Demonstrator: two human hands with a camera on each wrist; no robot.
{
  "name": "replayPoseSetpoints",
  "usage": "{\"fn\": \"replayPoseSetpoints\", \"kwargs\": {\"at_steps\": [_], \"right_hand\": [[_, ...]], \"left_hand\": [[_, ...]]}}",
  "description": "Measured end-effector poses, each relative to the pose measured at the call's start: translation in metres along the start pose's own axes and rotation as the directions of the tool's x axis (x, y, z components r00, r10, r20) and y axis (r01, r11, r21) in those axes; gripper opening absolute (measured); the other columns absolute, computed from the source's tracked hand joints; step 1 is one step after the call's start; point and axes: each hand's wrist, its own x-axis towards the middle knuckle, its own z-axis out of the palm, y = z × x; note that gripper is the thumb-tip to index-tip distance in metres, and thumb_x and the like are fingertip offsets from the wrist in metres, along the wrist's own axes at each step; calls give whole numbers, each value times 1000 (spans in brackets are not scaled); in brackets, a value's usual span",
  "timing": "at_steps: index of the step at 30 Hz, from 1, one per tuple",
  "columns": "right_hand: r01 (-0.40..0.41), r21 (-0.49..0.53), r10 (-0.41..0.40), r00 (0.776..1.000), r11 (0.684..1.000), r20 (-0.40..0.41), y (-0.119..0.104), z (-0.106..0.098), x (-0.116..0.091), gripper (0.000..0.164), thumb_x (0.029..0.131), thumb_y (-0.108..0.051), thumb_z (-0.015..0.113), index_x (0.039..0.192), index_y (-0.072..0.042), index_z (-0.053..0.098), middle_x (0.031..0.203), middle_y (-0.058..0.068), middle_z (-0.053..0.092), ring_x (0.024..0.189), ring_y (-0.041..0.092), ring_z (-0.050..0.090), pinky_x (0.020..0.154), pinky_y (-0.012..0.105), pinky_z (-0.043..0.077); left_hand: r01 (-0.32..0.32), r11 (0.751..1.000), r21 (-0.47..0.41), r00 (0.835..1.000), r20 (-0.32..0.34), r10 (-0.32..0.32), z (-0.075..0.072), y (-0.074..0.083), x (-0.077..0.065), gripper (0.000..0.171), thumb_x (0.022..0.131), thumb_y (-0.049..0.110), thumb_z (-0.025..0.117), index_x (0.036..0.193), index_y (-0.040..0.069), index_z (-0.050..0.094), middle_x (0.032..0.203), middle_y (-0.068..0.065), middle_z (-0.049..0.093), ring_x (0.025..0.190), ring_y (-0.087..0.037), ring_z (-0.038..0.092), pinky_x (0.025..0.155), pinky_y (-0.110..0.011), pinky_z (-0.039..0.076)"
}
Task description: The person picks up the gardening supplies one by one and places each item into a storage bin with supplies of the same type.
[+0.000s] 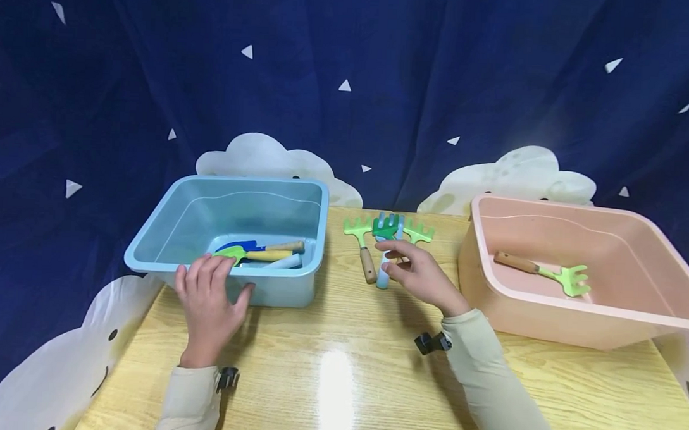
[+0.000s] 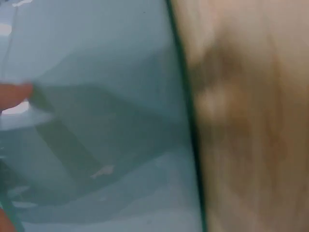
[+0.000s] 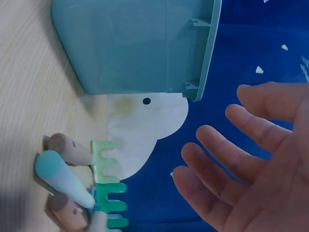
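Observation:
My left hand (image 1: 210,305) grips the near rim of the blue tub (image 1: 285,289), fingers over the edge and thumb against the outer wall. Inside that tub lie a blue trowel (image 1: 246,245) with a wooden handle, a light green toy shovel (image 1: 229,253) with a yellow handle, and a pale blue handle (image 1: 288,262). My right hand (image 1: 422,274) hovers over a cluster of toy hand rakes, its fingers loosely bent and holding nothing. The cluster includes a light green rake (image 1: 358,229), a dark green rake (image 1: 385,228) and another light green rake (image 1: 419,233). A pale blue handle (image 3: 65,176) sticks out between wooden ones.
At the right stands a pink tub (image 1: 546,317) with one light green rake (image 1: 572,280) in it. Both tubs and the cluster are on a wooden table (image 1: 293,365). Behind hangs a dark blue curtain (image 1: 382,115) with white clouds and triangles.

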Motion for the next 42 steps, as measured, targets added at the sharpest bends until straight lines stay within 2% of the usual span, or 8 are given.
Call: {"fn": "replayPoseSetpoints", "kwargs": {"at_steps": [3, 6, 13, 21, 26, 31, 38, 42], "right_hand": [[59, -105, -61, 998, 993, -18, -6, -2, -3, 37, 95, -10, 62, 132, -11, 61, 130, 9, 63, 106, 28, 64, 87, 38, 55], [132, -227, -144, 989, 965, -39, -13, -5, -7, 37, 94, -11, 65, 131, -13, 62, 128, 6, 64, 98, 22, 61, 81, 37, 53], [245, -409, -298, 952, 879, -70, -24, -10, -18, 37, 91, -11, 67, 129, -10, 63, 133, 11, 63, 127, 32, 57, 104, 52, 46], [298, -488, -397, 911, 820, -110, -33, -15, -32, 38, 90, -14, 71, 128, -12, 64, 134, 7, 61, 128, 27, 55, 107, 46, 43], [347, -516, -469, 874, 783, -124, -38, -19, -39, 38, 88, -8, 70, 126, -9, 65, 133, 10, 61, 126, 28, 55, 108, 46, 42], [347, -549, -486, 865, 760, -127, -42, -28, -47, 40, 86, -7, 71, 125, -9, 65, 134, 10, 61, 128, 30, 53, 108, 45, 40], [335, -588, -497, 857, 736, -135, -40, -44, -59, 42, 84, -7, 70, 126, -8, 64, 131, 13, 61, 125, 32, 54, 104, 45, 41], [341, -598, -519, 841, 725, -150, -38, -56, -66, 46, 81, -3, 70, 127, -7, 64, 131, 14, 61, 123, 33, 54, 104, 41, 39]], "left_hand": [[38, 999, -6, 999, 26, -38, -5, 6, 3, 64, 73, 41, 73, 122, 2, 61, 122, -18, 60, 124, -42, 46, 116, -60, 17], [77, 997, -31, 996, 42, -75, -9, 14, 7, 70, 77, 53, 70, 125, 2, 61, 126, -18, 61, 128, -43, 46, 115, -64, 16], [102, 989, -103, 994, 38, -99, -19, 32, 21, 71, 89, 60, 60, 128, 0, 60, 134, -18, 60, 135, -44, 42, 116, -66, 14], [15, 987, -162, 1000, 25, -11, -21, 67, 44, 60, 88, 43, 64, 127, -2, 60, 136, -20, 58, 136, -45, 42, 114, -65, 21], [-67, 981, -181, 997, 12, 70, -20, 92, 55, 58, 92, 45, 60, 127, -1, 60, 139, -18, 58, 138, -42, 42, 115, -62, 23], [-128, 970, -207, 990, 35, 138, -18, 114, 66, 60, 98, 51, 50, 131, 2, 59, 143, -17, 55, 139, -40, 42, 115, -63, 24], [-162, 956, -245, 974, 116, 195, -1, 138, 79, 57, 95, 45, 57, 135, 5, 56, 146, -13, 52, 140, -35, 42, 117, -60, 24], [-164, 955, -248, 965, 159, 207, 14, 149, 85, 58, 92, 41, 62, 137, 6, 55, 149, -13, 50, 142, -33, 41, 118, -59, 24]]}}
